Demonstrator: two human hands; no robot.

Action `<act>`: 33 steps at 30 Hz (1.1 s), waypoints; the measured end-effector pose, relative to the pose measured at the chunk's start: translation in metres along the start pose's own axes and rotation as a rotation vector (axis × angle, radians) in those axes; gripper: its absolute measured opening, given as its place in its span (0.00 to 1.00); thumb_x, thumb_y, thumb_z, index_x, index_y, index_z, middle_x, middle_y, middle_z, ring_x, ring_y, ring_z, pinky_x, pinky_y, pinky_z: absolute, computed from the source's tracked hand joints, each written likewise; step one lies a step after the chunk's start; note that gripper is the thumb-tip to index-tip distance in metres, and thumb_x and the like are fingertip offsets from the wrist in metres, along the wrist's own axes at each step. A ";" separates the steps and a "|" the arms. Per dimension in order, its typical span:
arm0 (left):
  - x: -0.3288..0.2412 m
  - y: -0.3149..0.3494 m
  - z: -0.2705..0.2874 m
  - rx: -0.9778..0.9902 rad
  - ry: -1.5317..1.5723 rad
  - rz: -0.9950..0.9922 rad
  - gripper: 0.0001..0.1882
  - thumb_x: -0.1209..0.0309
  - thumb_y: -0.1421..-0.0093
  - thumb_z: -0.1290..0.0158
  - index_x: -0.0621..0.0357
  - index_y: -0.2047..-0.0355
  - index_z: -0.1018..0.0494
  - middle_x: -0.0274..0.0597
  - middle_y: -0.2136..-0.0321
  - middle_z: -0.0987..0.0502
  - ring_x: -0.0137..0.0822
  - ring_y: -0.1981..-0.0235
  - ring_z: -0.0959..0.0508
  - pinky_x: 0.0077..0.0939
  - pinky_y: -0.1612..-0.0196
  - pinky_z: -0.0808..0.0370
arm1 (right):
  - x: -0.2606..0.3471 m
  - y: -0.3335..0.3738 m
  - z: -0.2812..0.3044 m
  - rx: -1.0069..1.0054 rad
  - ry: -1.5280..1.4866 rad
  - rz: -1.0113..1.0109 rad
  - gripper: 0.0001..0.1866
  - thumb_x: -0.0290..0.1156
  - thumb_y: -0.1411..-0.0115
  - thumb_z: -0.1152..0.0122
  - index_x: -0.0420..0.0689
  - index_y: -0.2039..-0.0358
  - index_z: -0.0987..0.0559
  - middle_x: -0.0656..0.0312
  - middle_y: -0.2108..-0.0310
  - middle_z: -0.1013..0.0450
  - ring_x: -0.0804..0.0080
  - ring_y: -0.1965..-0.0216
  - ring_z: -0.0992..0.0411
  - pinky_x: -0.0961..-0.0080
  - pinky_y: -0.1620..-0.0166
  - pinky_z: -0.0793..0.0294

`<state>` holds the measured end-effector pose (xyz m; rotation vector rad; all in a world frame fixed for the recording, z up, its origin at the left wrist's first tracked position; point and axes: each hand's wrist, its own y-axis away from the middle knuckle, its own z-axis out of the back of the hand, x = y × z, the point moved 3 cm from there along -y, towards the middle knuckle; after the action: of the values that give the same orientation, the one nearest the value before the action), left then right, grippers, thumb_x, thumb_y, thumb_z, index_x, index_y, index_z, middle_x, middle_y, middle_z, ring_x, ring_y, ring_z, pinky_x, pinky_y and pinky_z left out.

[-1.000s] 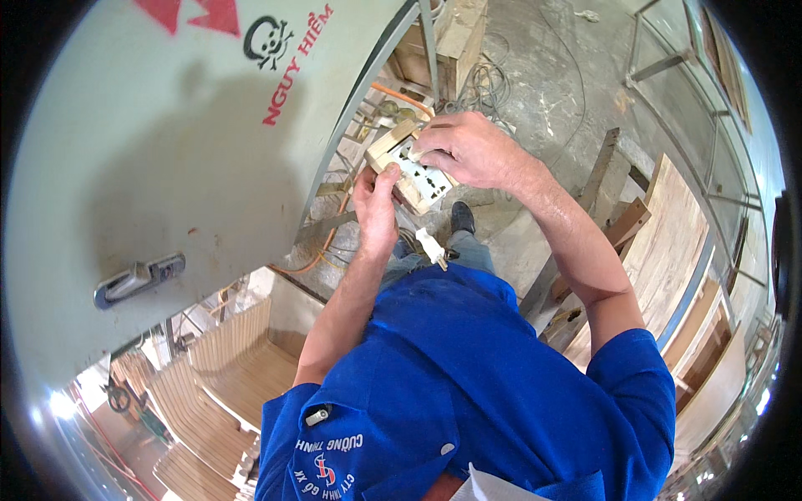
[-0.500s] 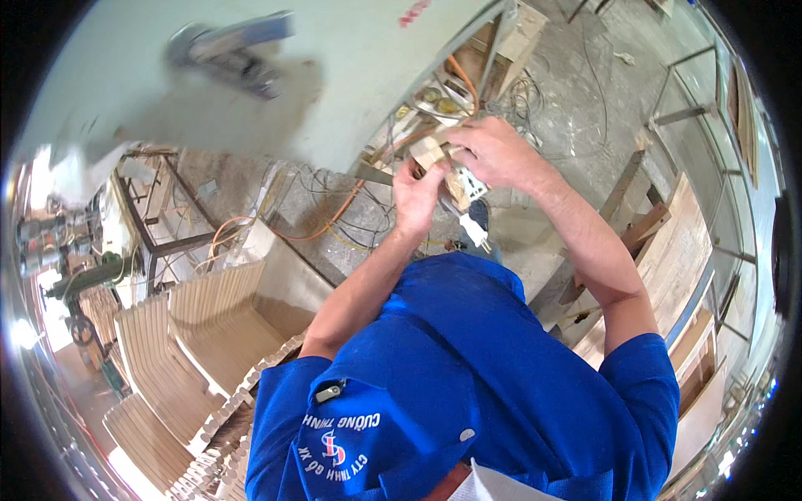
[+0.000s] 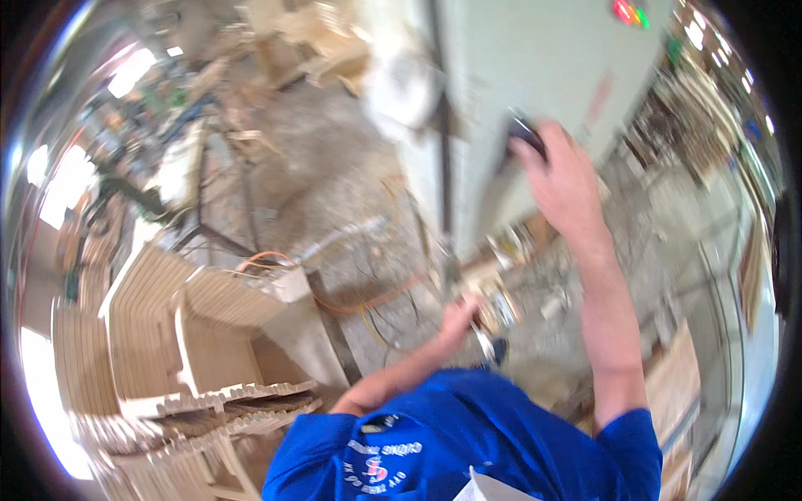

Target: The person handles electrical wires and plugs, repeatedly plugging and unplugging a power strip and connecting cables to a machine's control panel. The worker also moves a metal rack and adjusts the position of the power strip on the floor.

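My right hand [image 3: 568,179] reaches far over the pale green tabletop [image 3: 510,67], its thumb and fingers closed around a dark, rounded tool [image 3: 526,138]. Motion blur hides what kind of tool it is. Lower down, beside the table's near corner, my left hand [image 3: 458,319] grips the edge of a white power strip [image 3: 504,307] mounted on wood. A white plug [image 3: 483,341] hangs just under it, close to my body. The left fingertips are smeared and partly hidden.
Stacks of curved wooden slats [image 3: 159,326] stand at my left. An orange hose [image 3: 376,296] and dark cables run over the concrete floor. A dark metal frame [image 3: 217,238] lies beyond the stacks, and wooden boards [image 3: 672,380] are at my right.
My right hand has left the power strip, moved up over the tabletop and closed on the dark tool. My left hand stays low by the strip. The whole view has swung leftward.
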<state>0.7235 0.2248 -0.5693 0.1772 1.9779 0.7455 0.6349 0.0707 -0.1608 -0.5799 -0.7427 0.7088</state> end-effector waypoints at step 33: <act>-0.046 0.025 -0.076 0.402 0.172 0.101 0.23 0.50 0.42 0.40 0.53 0.55 0.24 0.33 0.68 0.27 0.28 0.70 0.29 0.28 0.72 0.35 | -0.175 0.277 0.227 -0.596 0.450 -0.542 0.26 0.41 0.33 0.40 0.32 0.44 0.25 0.40 0.49 0.27 0.50 0.49 0.28 0.60 0.43 0.32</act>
<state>0.6787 0.1932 -0.4948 0.4683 2.2823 0.4285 0.2675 0.1637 -0.2841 -0.9866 -0.6382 -0.1654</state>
